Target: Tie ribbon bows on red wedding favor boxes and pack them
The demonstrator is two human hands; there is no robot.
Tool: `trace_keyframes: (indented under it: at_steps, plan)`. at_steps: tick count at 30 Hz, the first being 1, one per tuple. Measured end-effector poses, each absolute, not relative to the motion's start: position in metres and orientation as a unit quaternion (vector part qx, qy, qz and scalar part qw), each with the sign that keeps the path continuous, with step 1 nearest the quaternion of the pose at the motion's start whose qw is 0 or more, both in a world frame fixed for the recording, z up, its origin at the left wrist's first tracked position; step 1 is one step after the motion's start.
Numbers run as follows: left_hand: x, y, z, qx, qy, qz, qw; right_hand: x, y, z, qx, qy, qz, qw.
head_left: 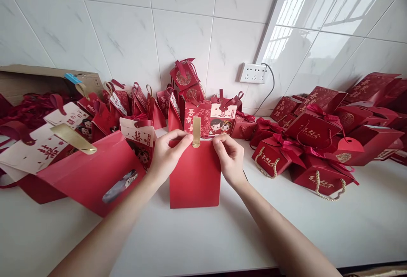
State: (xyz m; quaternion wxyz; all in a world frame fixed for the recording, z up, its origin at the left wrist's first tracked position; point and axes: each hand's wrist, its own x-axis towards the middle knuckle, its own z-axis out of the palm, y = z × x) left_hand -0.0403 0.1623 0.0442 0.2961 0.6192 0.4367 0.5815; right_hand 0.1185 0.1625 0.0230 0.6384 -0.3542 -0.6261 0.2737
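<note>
A plain red gift box (195, 179) with a gold strap handle (196, 132) at its top stands upright on the table in front of me. My left hand (170, 150) pinches its upper left corner between thumb and fingers. At the upper right corner, my right hand (229, 154) does the same, its fingertips curled in. The gold strap rises between the two hands. Beside my left forearm leans a larger red box (92, 171) with a gold strap (73, 138) and an oval window; the forearm hides part of it.
Several red and cream gift boxes (140, 137) line the tiled wall. Red boxes with ribbons and rope handles (327, 184) are heaped at right. A cardboard carton (47, 76) with dark red filling stands at left. A power socket (252, 73) with a black cable is on the wall.
</note>
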Motion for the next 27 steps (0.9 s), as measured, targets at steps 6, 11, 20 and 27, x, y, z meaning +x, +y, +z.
trace_keyframes:
  at_steps: [6, 11, 20, 27]
  plan:
    - [-0.04, 0.163, 0.044, 0.607, 0.446, 0.574, 0.321, 0.118, 0.165, 0.023, -0.367, -0.614, 0.283, 0.639]
    - [-0.041, 0.164, 0.041, 0.603, 0.436, 0.586, 0.321, 0.116, 0.164, 0.021, -0.367, -0.602, 0.304, 0.641]
    - [-0.041, 0.178, 0.021, 0.545, 0.363, 0.605, 0.452, 0.139, 0.2, 0.017, -0.346, -0.299, 0.359, 0.813]
    - [-0.022, 0.16, 0.01, 0.68, 0.36, 0.549, 0.327, 0.15, 0.19, 0.023, -0.29, -0.29, 0.393, 0.823]
